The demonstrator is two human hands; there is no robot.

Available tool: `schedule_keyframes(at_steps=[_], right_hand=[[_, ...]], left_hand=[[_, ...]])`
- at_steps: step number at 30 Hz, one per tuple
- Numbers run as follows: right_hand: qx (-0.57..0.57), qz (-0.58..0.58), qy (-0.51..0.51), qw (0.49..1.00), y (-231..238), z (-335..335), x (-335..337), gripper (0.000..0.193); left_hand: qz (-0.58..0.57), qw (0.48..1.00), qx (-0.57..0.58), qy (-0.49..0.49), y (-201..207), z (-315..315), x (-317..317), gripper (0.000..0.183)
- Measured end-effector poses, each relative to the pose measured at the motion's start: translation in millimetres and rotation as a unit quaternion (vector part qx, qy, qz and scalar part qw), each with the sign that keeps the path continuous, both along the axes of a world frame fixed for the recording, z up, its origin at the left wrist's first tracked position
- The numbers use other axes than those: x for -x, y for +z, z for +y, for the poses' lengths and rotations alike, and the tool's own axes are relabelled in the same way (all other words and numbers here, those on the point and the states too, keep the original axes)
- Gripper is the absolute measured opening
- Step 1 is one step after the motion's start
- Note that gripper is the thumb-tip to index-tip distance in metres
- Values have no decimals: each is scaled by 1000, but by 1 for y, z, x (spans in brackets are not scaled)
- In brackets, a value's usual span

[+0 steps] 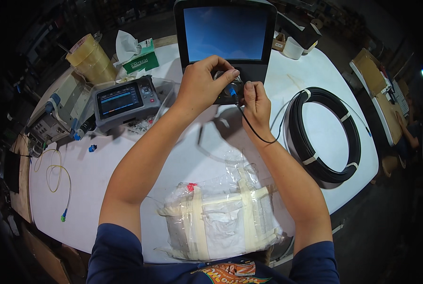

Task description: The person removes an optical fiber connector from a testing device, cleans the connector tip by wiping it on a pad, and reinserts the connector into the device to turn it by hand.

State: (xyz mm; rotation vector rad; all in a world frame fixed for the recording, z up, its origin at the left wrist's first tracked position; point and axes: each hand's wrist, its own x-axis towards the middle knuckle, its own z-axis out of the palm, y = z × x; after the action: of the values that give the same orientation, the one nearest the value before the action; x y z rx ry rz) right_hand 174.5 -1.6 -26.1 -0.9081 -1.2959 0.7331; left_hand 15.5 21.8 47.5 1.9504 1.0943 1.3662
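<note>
A blue fibre connector [231, 90] on a thin black cable [246, 119] sits at the front of a dark device with a large lit screen [223, 33]. My left hand [205, 80] is closed in a pinch just above the connector, at a small round fitting; what its fingertips grip is hidden. Close beside the connector on the right, my right hand [257, 104] is closed, thumb upward, its hold also hidden. From the connector the cable loops past my right wrist toward a large black cable coil [295, 128] tied with white bands.
Nearest me lies a plastic-wrapped, taped bundle [223, 222]. At left are a handheld tester [121, 100] on a clear bin, a grey instrument [55, 118], a blue adapter [92, 148] and a yellow fibre lead [55, 165]. Tape rolls [91, 59] and a green tissue box [143, 57] stand behind.
</note>
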Motion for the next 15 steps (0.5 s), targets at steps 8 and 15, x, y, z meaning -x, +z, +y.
schedule_keyframes(at_steps=[8, 15], right_hand=[[-50, 16, -33, 998, -6, 6, -2, 34], [-51, -14, -40, 998, -8, 6, -3, 34]], left_hand=[[42, 996, 29, -67, 5, 4, 9, 24], [25, 997, 33, -68, 0, 3, 10, 23]])
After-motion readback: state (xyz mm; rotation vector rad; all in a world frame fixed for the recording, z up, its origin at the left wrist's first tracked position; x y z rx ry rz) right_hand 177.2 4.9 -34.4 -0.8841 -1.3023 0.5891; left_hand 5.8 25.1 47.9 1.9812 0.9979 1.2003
